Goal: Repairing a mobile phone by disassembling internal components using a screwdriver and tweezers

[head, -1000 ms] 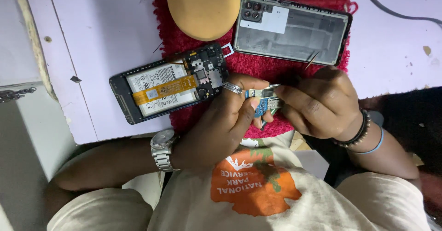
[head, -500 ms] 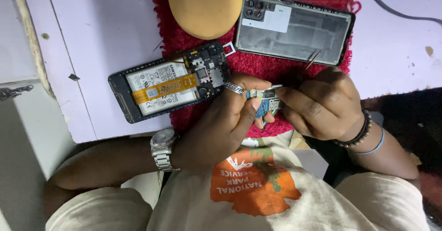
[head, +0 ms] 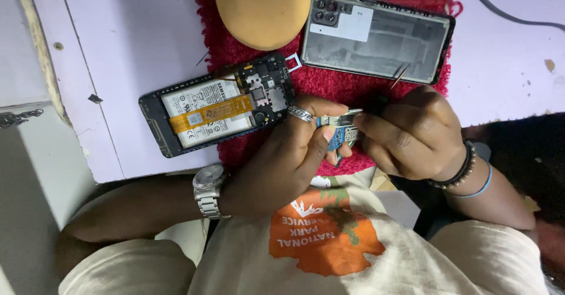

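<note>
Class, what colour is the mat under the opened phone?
Red mat, clearest in the head view.

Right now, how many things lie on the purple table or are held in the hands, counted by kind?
Opened phone: 1
Phone back cover: 1
Red mat: 1
Tan round pad: 1
Small blue circuit board, held by left hand and right hand: 1
Tweezers: 1
Total: 6
</note>
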